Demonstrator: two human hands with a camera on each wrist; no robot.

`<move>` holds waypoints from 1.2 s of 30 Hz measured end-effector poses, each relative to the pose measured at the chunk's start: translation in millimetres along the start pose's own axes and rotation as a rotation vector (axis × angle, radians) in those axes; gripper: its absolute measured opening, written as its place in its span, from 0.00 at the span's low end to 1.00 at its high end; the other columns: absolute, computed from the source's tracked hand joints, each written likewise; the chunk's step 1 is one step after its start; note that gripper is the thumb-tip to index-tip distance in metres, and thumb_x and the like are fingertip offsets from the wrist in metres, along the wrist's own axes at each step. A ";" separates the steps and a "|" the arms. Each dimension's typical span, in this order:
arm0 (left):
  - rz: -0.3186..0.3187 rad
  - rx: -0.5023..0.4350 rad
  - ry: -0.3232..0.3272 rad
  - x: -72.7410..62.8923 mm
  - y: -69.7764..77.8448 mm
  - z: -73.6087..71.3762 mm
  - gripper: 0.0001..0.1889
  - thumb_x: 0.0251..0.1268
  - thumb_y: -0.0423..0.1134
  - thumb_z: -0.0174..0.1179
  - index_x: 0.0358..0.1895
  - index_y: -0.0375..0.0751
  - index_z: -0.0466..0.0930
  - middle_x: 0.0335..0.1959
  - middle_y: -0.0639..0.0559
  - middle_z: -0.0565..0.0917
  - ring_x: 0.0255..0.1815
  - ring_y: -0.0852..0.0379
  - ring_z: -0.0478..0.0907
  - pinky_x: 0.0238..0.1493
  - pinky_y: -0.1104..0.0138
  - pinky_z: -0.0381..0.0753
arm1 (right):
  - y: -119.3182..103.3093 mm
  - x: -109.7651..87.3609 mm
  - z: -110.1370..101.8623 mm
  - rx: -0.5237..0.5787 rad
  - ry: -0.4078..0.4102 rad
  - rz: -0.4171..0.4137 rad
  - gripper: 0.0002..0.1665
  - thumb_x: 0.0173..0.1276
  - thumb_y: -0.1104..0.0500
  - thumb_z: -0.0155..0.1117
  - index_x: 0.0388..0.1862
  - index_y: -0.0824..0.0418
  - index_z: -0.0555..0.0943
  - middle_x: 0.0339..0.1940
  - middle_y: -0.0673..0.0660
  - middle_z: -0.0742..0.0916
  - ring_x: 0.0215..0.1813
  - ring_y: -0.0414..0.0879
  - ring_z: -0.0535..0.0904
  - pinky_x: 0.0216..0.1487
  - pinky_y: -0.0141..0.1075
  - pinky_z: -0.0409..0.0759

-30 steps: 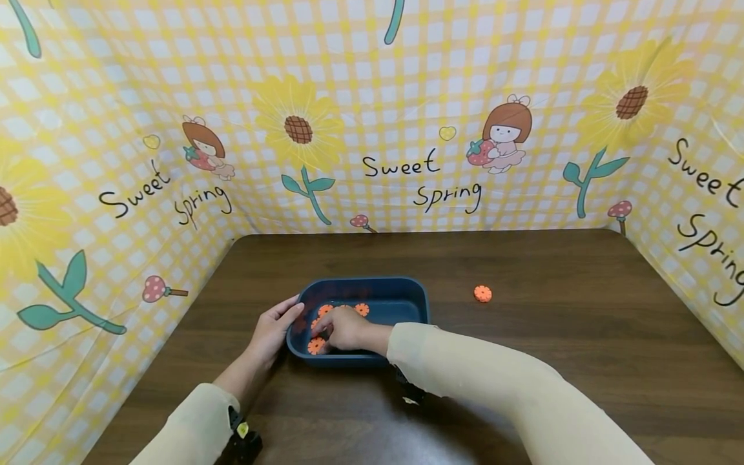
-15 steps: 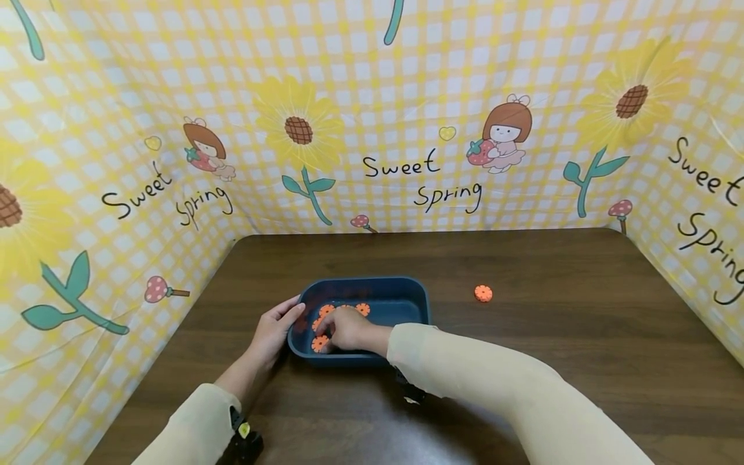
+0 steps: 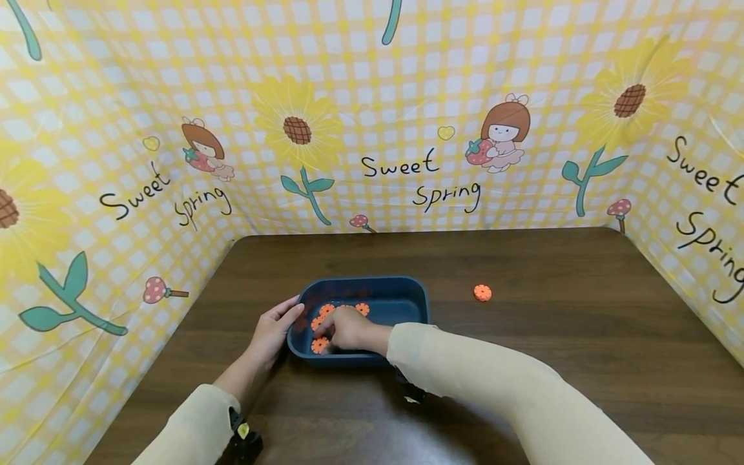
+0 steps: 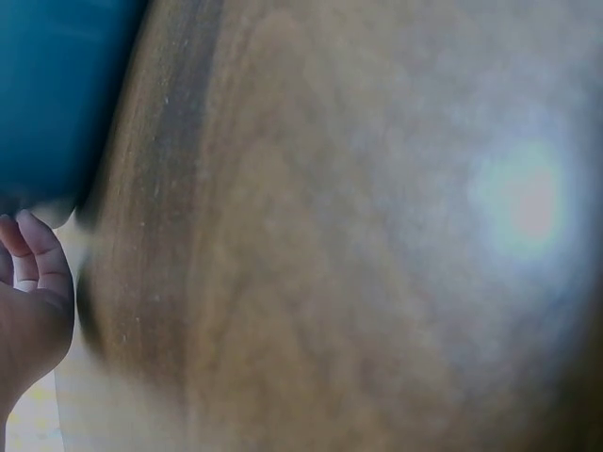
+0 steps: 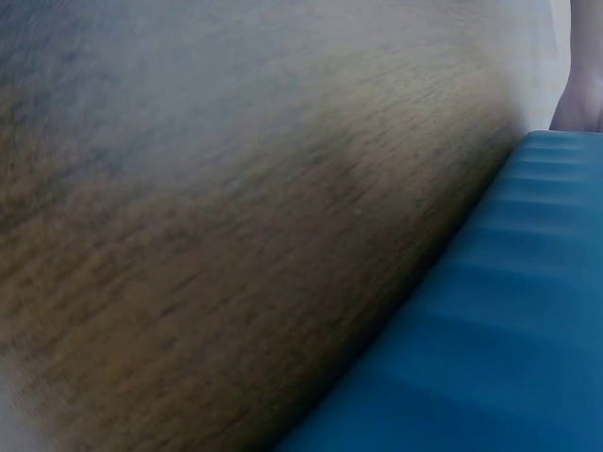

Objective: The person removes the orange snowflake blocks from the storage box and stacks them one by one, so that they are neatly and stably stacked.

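A dark blue rectangular bin (image 3: 401, 313) stands on the table. Several orange flower-shaped discs lie inside, mostly toward its left end, one disc (image 3: 362, 309) near the back wall and another disc (image 3: 320, 345) near the front left corner. My left hand (image 3: 272, 330) holds the bin's left end, thumb at the rim and fingers along the outer wall. My right hand (image 3: 349, 328) reaches over the front wall into the bin, fingers bent down among the discs. Its fingertips are partly hidden, so whether it pinches a disc is unclear. The right wrist view shows only the bin's outer wall (image 5: 490, 330) and table.
One more orange disc (image 3: 482, 292) lies on the brown wooden table (image 3: 558, 303), right of the bin. A yellow checked cloth (image 3: 395, 103) with flower prints hangs around the back and sides.
The disc at the front left of the bin has shifted slightly to the right, beside the right hand's fingers. Both hands stay in nearly the same places.
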State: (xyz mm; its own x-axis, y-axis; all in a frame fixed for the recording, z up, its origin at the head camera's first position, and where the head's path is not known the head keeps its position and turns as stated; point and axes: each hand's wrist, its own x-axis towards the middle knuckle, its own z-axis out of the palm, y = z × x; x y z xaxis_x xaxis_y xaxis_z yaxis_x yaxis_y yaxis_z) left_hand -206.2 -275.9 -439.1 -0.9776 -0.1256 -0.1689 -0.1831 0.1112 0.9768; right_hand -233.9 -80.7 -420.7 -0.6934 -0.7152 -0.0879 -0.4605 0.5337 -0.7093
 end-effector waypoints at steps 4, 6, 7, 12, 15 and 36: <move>-0.008 0.007 0.002 -1.5 0.6 1.4 0.32 0.69 0.53 0.59 0.70 0.38 0.68 0.66 0.40 0.71 0.58 0.54 0.75 0.51 0.67 0.78 | 1.7 0.0 0.5 -0.019 -0.002 -0.039 0.17 0.59 0.61 0.74 0.49 0.54 0.88 0.41 0.44 0.88 0.36 0.34 0.77 0.39 0.27 0.76; -0.010 0.008 0.006 -1.9 1.0 1.9 0.32 0.69 0.53 0.59 0.69 0.38 0.69 0.66 0.40 0.72 0.57 0.53 0.75 0.51 0.66 0.79 | 1.5 -0.5 0.2 -0.022 -0.008 -0.051 0.17 0.60 0.61 0.74 0.50 0.55 0.87 0.41 0.45 0.88 0.37 0.35 0.78 0.41 0.27 0.76; -0.008 0.007 0.005 -2.2 1.2 1.9 0.32 0.69 0.53 0.59 0.69 0.38 0.68 0.66 0.40 0.72 0.57 0.52 0.75 0.51 0.66 0.79 | 1.4 -0.7 0.0 -0.026 -0.011 -0.054 0.17 0.60 0.61 0.73 0.50 0.56 0.87 0.41 0.45 0.88 0.37 0.35 0.78 0.41 0.27 0.77; -0.005 0.006 0.000 -3.3 2.8 1.5 0.32 0.70 0.52 0.58 0.70 0.37 0.67 0.67 0.38 0.71 0.58 0.52 0.75 0.52 0.66 0.78 | 0.1 -1.1 -0.5 -0.045 -0.024 -0.067 0.17 0.61 0.62 0.72 0.50 0.58 0.87 0.39 0.47 0.88 0.38 0.35 0.79 0.44 0.27 0.77; -0.010 0.000 0.000 -3.1 3.3 1.2 0.31 0.71 0.51 0.57 0.70 0.37 0.67 0.67 0.38 0.70 0.59 0.51 0.74 0.53 0.66 0.78 | 0.5 -0.3 -0.2 -0.054 -0.021 -0.077 0.16 0.61 0.62 0.72 0.49 0.58 0.87 0.38 0.47 0.88 0.38 0.34 0.79 0.44 0.26 0.77; 0.010 0.010 0.011 -4.3 2.6 2.4 0.31 0.70 0.51 0.58 0.69 0.36 0.68 0.65 0.37 0.72 0.56 0.51 0.76 0.49 0.67 0.79 | 5.7 1.0 -0.3 -0.006 0.002 -0.067 0.16 0.58 0.60 0.75 0.47 0.60 0.87 0.36 0.47 0.86 0.35 0.33 0.78 0.41 0.25 0.78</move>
State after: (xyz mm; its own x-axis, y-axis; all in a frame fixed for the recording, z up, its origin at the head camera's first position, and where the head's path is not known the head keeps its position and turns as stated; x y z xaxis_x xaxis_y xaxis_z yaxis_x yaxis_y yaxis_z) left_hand -202.7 -272.7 -436.1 -0.9782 -0.1355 -0.1572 -0.1740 0.1227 0.9771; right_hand -237.5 -78.3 -424.7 -0.6623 -0.7483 -0.0388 -0.5094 0.4876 -0.7091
